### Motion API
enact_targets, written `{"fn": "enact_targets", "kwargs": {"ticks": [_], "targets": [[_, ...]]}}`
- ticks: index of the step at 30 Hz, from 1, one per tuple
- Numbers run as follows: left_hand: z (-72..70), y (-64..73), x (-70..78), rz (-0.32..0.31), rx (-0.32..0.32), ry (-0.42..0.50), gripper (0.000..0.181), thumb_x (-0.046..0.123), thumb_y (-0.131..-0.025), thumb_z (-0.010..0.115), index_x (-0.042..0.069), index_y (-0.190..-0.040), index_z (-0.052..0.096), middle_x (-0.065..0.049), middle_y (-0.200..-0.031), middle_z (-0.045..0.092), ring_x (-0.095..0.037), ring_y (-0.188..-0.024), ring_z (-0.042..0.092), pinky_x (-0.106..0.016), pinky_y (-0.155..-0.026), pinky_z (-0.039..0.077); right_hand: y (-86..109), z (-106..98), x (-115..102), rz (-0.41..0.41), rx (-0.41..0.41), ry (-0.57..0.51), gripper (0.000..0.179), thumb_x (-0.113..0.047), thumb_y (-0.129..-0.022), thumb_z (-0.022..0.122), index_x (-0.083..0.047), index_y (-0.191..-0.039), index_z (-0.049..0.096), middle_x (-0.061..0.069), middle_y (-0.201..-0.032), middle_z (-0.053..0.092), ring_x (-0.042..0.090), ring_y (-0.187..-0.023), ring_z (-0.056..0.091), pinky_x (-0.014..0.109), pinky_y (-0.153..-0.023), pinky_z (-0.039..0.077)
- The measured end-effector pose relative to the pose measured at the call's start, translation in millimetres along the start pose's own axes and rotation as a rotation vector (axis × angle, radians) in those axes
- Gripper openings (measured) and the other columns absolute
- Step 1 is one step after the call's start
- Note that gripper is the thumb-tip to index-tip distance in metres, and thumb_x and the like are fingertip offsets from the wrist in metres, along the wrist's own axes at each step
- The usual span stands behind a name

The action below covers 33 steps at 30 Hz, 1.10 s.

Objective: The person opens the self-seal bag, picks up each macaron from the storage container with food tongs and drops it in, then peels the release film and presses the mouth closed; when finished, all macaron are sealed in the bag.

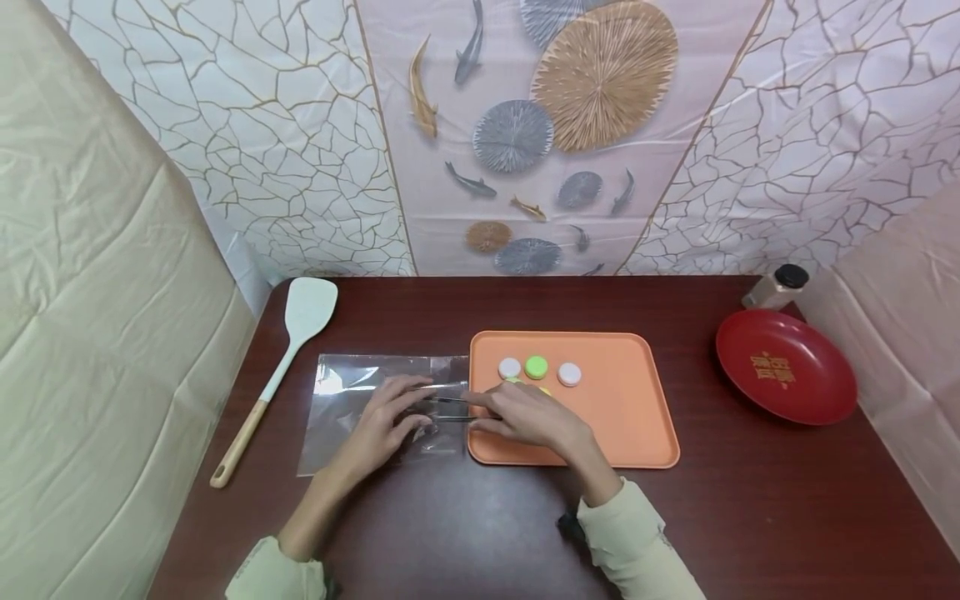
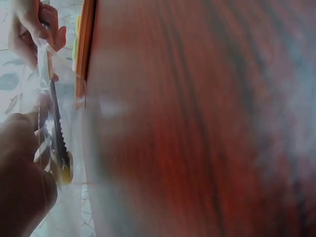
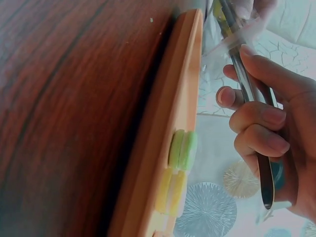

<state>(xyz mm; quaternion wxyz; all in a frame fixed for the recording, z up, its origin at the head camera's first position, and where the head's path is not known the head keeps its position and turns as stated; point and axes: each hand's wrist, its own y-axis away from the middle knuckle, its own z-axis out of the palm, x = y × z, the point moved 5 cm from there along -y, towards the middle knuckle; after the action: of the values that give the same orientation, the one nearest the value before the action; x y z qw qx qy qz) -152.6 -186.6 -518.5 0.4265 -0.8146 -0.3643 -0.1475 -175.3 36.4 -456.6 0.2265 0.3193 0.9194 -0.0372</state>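
A clear plastic bag [image 1: 341,429] lies on the table left of the orange tray [image 1: 615,417]. My left hand [image 1: 386,421] grips the bag near its mouth, fingers and thumb on either side. My right hand [image 1: 536,414], over the tray's left edge, holds metal tongs [image 3: 267,180]. Their serrated end reaches inside the bag. In the left wrist view a yellow macaron [image 2: 65,174] shows at the tongs' tip, seen through the plastic. On the tray are white macarons [image 1: 569,374] and a green macaron [image 1: 536,367]; others are partly hidden behind my right hand.
A white spatula [image 1: 310,307] with a wooden handle lies at the left. At the right sits a red oval plate [image 1: 813,375], with a black-capped jar [image 1: 772,290] behind it. Patterned cloth [image 1: 300,167] hangs along the back of the table.
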Motion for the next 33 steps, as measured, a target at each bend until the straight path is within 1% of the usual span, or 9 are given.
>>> {"fn": "enact_targets", "kwargs": {"ticks": [5,7,12,15,19,23,27,31,33], "targets": [[0.1,-2.3,4.9,0.041,0.035,-0.020,0.034,0.012,-0.097,0.082,0.001,-0.129,0.079,-0.016,-0.130,0.079,-0.035,-0.125,0.072,-0.049,-0.122,0.047,-1.3,-2,-4,-0.014,0.013,0.035,0.037,-0.024,-0.109,0.072,-0.005,-0.140,0.072,0.005,-0.097,0.081,0.002,-0.066,0.061,0.020,-0.060,0.048],[2.0,-2.1,4.7,0.055,0.037,-0.017,0.032,0.013,-0.099,0.080,0.002,-0.129,0.079,-0.015,-0.129,0.080,-0.035,-0.123,0.074,-0.052,-0.124,0.045,-3.3,-2,-7,-0.023,0.012,0.048,0.035,-0.024,-0.108,0.073,-0.005,-0.138,0.073,0.004,-0.096,0.080,0.003,-0.068,0.062,0.020,-0.060,0.048],[8.4,-3.1,6.7,0.021,-0.020,-0.014,0.033,0.022,-0.104,0.075,0.008,-0.134,0.078,-0.010,-0.131,0.080,-0.029,-0.125,0.074,-0.041,-0.128,0.040,-9.7,1,-13,-0.035,0.005,0.057,0.040,-0.024,-0.108,0.074,-0.006,-0.143,0.071,0.001,-0.079,0.072,0.002,-0.058,0.054,0.018,-0.052,0.039],[6.7,-6.6,14.4,-0.005,-0.032,-0.033,0.033,0.016,-0.101,0.078,0.006,-0.133,0.078,-0.011,-0.130,0.080,-0.032,-0.123,0.075,-0.049,-0.125,0.043,-13.3,2,-16,-0.038,-0.004,0.058,0.046,-0.024,-0.108,0.074,-0.006,-0.149,0.067,-0.001,-0.073,0.064,0.001,-0.053,0.048,0.018,-0.050,0.034],[1.6,-10.3,23.5,-0.006,-0.016,-0.059,0.037,0.005,-0.093,0.082,0.002,-0.130,0.078,-0.014,-0.128,0.080,-0.037,-0.121,0.075,-0.063,-0.116,0.046,-16.7,4,-17,-0.066,-0.028,0.052,0.052,-0.020,-0.108,0.073,-0.005,-0.156,0.060,-0.001,-0.080,0.068,0.000,-0.056,0.048,0.018,-0.052,0.037],[-0.1,-10.1,23.0,-0.005,0.003,-0.048,0.031,0.001,-0.093,0.080,0.001,-0.124,0.079,-0.015,-0.126,0.081,-0.035,-0.119,0.076,-0.060,-0.117,0.046,-21.4,8,-15,-0.105,-0.067,-0.005,0.051,-0.015,-0.109,0.070,-0.003,-0.158,0.057,-0.001,-0.078,0.065,0.001,-0.059,0.047,0.018,-0.056,0.038],[-2.4,-10.1,21.9,0.008,0.025,-0.033,0.021,-0.004,-0.093,0.077,0.002,-0.113,0.080,-0.013,-0.122,0.082,-0.032,-0.112,0.079,-0.059,-0.116,0.047,-26.5,13,-15,-0.146,-0.096,-0.089,0.050,-0.011,-0.110,0.067,-0.001,-0.157,0.057,-0.003,-0.075,0.062,0.001,-0.061,0.047,0.018,-0.059,0.039],[-6.1,-10.5,19.6,0.013,0.043,-0.001,0.020,-0.008,-0.092,0.077,0.003,-0.108,0.080,-0.012,-0.120,0.083,-0.032,-0.109,0.080,-0.063,-0.116,0.046,-28.9,16,-14,-0.133,-0.119,-0.137,0.050,-0.011,-0.110,0.066,-0.001,-0.158,0.056,-0.005,-0.077,0.060,0.000,-0.063,0.047,0.019,-0.061,0.041],[-6.9,-9.7,15.1,0.006,0.056,0.038,0.020,-0.008,-0.093,0.076,0.004,-0.108,0.080,-0.011,-0.120,0.083,-0.032,-0.110,0.081,-0.060,-0.120,0.044,-29.6,17,-14,-0.121,-0.132,-0.149,0.050,-0.011,-0.110,0.066,-0.002,-0.158,0.056,-0.004,-0.076,0.059,0.002,-0.063,0.047,0.020,-0.062,0.040]]}}
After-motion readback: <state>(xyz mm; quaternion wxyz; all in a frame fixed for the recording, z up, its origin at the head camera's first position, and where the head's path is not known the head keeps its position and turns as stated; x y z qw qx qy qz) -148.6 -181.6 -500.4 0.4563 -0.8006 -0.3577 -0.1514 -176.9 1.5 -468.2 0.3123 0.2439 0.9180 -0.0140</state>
